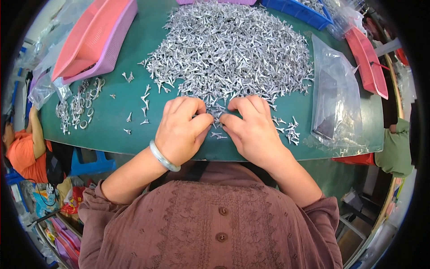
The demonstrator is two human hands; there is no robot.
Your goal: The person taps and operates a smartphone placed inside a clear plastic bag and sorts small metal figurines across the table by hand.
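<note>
A large heap of small silver tower-shaped metal pieces (237, 49) covers the far middle of the green table (112, 130). At the heap's near edge, my left hand (181, 127) has its fingers curled and its thumb pressed toward the forefinger. My right hand (253, 130) faces it, bent the same way. A few silver pieces (217, 112) lie at the fingertips of both hands; exactly which ones are pinched is partly hidden. Just below the fingertips lie some pieces (218, 135) by themselves. To the right of my right hand is a small loose cluster (292, 132).
Pink and purple baskets (96, 40) stand at the far left, near several silver rings and chains (85, 105). A clear plastic bag (336, 98) and a narrow pink basket (367, 62) lie right. A blue tray (298, 13) stands behind the heap. People sit at both sides.
</note>
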